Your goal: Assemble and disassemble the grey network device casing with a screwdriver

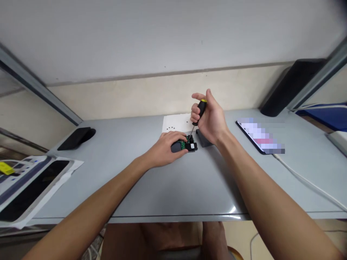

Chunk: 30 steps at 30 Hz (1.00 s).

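My left hand (166, 148) is wrapped round a small dark device with an exposed green circuit board (183, 145), holding it on the grey desk. In my right hand (213, 119) is a screwdriver (202, 107) with a black handle and yellow end cap. Its shaft slants down and left, and the tip meets the board area beside my left fingers. Whether the tip sits in a screw is too small to tell. A dark grey part (204, 140), partly behind my right wrist, lies just right of the device. Several tiny dark screws (170, 128) rest on a white sheet (176, 121) behind.
A phone (257, 137) with its screen lit lies at the right, a white cable (306, 180) trailing from it. A black cylinder (292, 86) leans at the back right. On the left are a black folded item (77, 138) and a dark-screened tablet-like object (35, 187).
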Motion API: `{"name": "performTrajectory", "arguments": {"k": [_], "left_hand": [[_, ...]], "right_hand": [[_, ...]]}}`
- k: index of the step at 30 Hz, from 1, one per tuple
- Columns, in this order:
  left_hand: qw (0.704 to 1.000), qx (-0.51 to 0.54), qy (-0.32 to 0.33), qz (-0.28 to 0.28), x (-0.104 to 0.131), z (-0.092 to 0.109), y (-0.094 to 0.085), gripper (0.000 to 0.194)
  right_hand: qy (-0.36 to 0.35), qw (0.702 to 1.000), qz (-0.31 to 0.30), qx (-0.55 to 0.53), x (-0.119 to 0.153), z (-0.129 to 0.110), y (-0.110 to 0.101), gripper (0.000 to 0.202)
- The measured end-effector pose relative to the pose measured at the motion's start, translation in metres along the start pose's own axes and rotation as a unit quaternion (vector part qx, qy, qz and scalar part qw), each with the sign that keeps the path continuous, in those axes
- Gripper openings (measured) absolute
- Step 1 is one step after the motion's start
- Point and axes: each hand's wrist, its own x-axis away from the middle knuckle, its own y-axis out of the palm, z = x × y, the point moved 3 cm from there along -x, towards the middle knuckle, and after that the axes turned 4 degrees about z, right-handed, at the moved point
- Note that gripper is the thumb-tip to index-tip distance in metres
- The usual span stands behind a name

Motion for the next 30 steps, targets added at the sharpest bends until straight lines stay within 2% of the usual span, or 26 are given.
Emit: {"name": "performTrajectory", "arguments": {"k": [3,6,11,14,20,27,30], "left_hand": [[1.000,0.011,-0.010,0.008,0.0006,-0.0010,-0.0001,0.026],[1.000,0.015,-0.010,0.014,0.0008,-0.0018,-0.0002,0.029],[1.000,-0.001,0.002,0.001,0.0004,-0.0011,0.0000,0.022],[1.000,-0.013,0.003,-0.005,0.0002,-0.0005,0.0000,0.021],[1.000,-0.013,0.002,-0.003,-0.0001,-0.0008,0.0000,0.024],[1.000,-0.019,0.007,0.000,-0.0007,-0.0027,0.0005,0.027],[1.000,-0.018,0.006,-0.002,-0.0010,-0.0021,-0.0001,0.028]], "right_hand": [[-0.006,1.000,-0.027,0.002,0.0024,-0.0011,0.0015,0.041],[-0.017,0.998,-0.052,0.009,0.0048,0.0002,0.0031,0.052],[-0.011,0.998,-0.038,0.043,0.0039,0.0044,0.0030,0.064],[-0.012,0.998,-0.019,0.053,0.0021,0.0041,0.0024,0.061],[0.007,0.998,-0.055,0.034,0.0045,0.0005,0.0060,0.052],[-0.019,0.999,-0.008,0.047,0.0019,0.0019,0.0024,0.062],[-0.018,0.999,0.002,0.035,0.0000,0.0025,-0.0002,0.057]]}}
